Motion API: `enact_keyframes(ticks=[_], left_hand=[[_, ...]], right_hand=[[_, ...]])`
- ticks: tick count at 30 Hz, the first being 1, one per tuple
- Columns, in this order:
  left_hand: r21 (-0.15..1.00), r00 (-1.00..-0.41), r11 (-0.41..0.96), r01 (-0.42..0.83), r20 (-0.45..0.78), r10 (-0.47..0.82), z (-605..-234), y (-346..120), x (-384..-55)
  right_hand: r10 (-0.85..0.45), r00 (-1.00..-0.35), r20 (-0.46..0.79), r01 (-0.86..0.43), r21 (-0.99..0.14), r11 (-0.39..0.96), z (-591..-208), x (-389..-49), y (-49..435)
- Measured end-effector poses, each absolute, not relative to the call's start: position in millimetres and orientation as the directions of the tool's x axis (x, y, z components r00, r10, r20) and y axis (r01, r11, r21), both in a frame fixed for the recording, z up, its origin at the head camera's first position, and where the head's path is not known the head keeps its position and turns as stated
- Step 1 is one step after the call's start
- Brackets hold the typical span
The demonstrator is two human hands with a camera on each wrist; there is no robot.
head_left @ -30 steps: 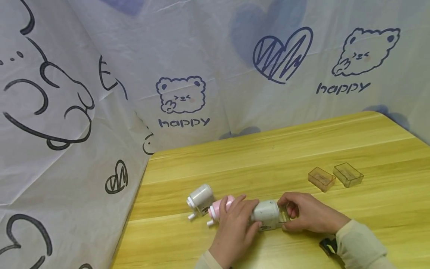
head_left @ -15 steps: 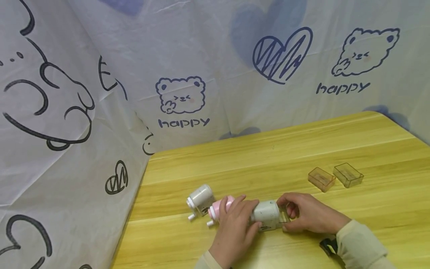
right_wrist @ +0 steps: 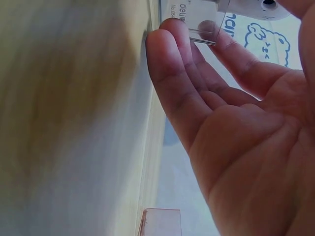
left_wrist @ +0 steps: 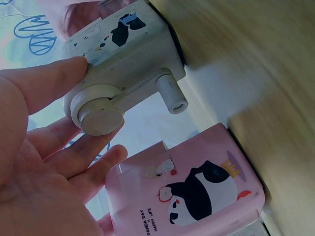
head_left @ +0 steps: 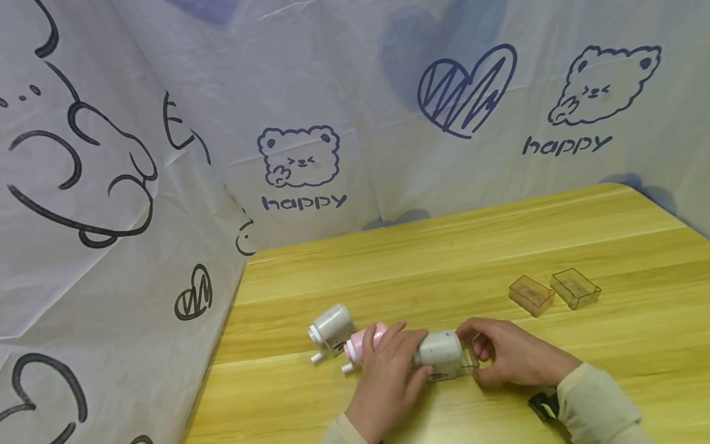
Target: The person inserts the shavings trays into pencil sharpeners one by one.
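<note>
A whitish crank pencil sharpener (head_left: pixel 438 349) with a panda print lies on the table. My left hand (head_left: pixel 385 373) grips its crank end, the thumb on the printed side in the left wrist view and fingers around the knob (left_wrist: pixel 101 115). At the other end, my right hand (head_left: pixel 499 354) pinches the clear shavings drawer (head_left: pixel 469 356), which sticks partly out of the body. A pink panda pencil sharpener (left_wrist: pixel 197 187) lies beside the left fingers, partly covered by them in the head view. Left of it is another white pencil sharpener (head_left: pixel 333 324).
An orange-tinted clear drawer (head_left: pixel 530 296) and a greyish clear drawer (head_left: pixel 575 288) lie side by side at the right of the wooden table (head_left: pixel 444 265). A printed cloth (head_left: pixel 355 92) hangs behind and along the left edge.
The right thumb has shifted slightly to the right along the drawer. The left hand and the sharpeners keep their places.
</note>
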State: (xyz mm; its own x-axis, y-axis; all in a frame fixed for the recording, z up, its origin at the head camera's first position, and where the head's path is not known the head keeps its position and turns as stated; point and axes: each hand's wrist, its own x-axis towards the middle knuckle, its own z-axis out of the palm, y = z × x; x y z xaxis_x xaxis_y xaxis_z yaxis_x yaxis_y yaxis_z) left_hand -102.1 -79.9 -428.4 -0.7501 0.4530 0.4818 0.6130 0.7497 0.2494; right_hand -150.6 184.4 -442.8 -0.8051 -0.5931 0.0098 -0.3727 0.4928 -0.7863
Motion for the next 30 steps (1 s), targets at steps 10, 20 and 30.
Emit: enact_keyframes(ticks=[10, 20, 30], left_hand=[[0.251, -0.756, 0.754, 0.607, 0.474, 0.450, -428.3, -79.9, -101.9], [0.258, -0.763, 0.755, 0.603, 0.463, 0.451, -428.6, -80.4, -101.8], [0.260, -0.757, 0.748, 0.610, 0.471, 0.453, -428.8, -80.1, -102.7]], right_hand=[[-0.591, -0.807, 0.009, -0.372, -0.784, 0.496, -443.3, -150.7, 184.4], [-0.591, -0.806, 0.003, -0.361, -0.794, 0.488, -442.2, -150.9, 184.5], [-0.594, -0.805, 0.020, -0.376, -0.790, 0.484, -443.2, -151.4, 184.0]])
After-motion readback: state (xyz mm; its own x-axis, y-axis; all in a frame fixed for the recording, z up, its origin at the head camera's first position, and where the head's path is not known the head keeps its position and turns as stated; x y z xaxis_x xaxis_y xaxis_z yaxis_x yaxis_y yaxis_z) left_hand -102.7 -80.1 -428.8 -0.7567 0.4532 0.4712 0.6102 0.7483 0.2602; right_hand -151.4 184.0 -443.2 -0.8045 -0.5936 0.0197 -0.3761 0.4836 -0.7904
